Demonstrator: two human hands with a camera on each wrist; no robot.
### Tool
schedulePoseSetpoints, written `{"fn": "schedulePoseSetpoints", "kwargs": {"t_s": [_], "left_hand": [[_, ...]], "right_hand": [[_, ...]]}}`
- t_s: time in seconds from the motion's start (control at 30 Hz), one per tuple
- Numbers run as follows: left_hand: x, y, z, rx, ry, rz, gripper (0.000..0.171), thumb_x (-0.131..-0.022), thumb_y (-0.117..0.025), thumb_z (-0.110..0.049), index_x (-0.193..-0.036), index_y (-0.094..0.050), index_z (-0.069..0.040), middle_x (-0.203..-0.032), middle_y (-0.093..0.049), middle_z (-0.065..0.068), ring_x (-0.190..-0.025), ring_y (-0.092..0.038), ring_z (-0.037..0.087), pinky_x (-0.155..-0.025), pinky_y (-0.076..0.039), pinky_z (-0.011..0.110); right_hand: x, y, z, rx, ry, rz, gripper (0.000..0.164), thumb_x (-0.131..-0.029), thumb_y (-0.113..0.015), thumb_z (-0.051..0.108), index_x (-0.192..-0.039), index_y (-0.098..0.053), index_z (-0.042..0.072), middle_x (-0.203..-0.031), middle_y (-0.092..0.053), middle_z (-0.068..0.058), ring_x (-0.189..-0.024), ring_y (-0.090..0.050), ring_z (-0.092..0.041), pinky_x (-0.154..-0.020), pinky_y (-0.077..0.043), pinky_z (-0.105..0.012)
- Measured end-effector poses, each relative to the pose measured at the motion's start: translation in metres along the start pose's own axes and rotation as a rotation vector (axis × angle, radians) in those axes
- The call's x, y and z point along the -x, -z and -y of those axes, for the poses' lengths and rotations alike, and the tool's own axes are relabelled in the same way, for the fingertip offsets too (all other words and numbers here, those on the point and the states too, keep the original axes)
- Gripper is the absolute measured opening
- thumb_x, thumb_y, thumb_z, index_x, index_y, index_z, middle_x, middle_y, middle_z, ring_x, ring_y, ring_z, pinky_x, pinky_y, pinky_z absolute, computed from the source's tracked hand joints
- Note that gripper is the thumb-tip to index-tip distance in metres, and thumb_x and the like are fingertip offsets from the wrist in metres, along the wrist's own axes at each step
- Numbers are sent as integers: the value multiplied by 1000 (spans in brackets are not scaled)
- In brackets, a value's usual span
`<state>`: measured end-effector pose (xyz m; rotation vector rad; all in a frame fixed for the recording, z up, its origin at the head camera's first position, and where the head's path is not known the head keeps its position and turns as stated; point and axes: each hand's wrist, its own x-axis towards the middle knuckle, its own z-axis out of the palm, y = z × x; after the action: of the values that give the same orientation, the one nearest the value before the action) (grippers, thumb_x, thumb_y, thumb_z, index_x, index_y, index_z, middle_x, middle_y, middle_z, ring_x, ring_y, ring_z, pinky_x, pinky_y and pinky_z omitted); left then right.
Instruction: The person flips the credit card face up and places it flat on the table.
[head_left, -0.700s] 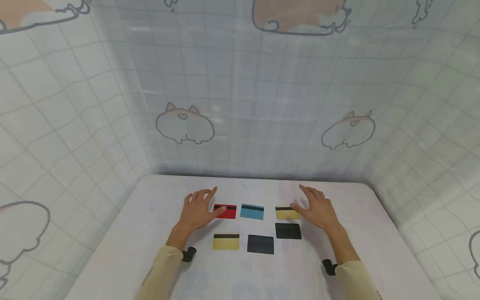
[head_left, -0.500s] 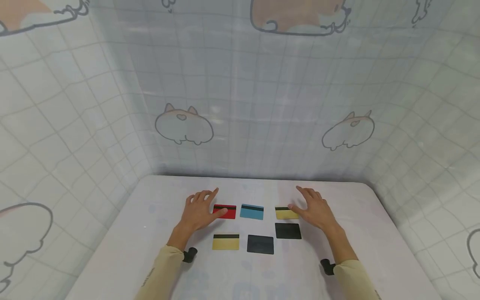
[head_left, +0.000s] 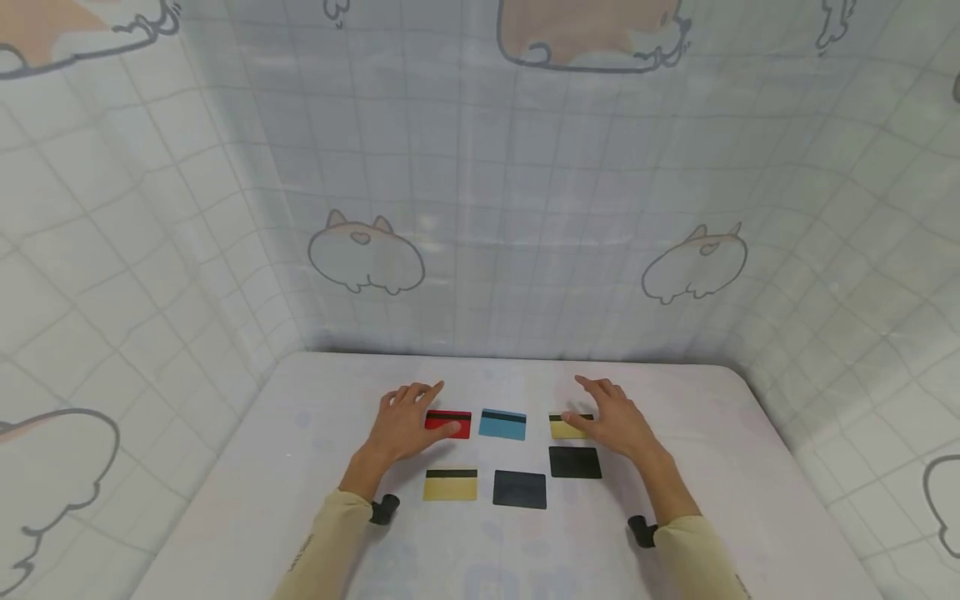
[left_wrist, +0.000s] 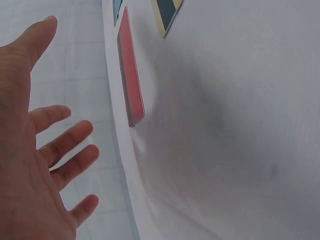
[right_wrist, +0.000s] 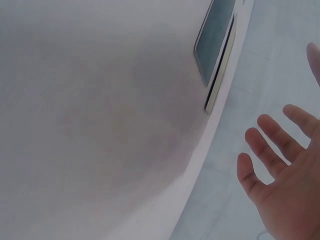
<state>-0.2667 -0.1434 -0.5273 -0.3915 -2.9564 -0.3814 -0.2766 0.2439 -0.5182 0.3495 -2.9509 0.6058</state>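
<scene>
White table [head_left: 300, 467] with six cards [head_left: 520, 489] in two rows.

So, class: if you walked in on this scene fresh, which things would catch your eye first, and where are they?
Six cards lie in two rows on the white table: a red card, a blue card and a gold card behind, another gold card and two black cards in front. The open left hand has its thumb at the red card, and the open right hand is over the rear gold card. Cartoon-printed cloth hangs behind.
</scene>
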Motion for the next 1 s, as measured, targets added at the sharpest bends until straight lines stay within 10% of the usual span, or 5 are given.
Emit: {"fn": "schedulePoseSetpoints", "kwargs": {"t_s": [1.0], "left_hand": [[10, 5, -10, 73, -60, 111, 84, -81, -69, -66, -151, -47, -25, -131, -57, 6, -122, -48, 28, -105, -37, 56]], "right_hand": [[14, -8, 54, -137, -7, 140, 79, -84, -73, 60, -150, -48, 26, -130, -58, -5, -118, -58, -28, -97, -48, -55]]}}
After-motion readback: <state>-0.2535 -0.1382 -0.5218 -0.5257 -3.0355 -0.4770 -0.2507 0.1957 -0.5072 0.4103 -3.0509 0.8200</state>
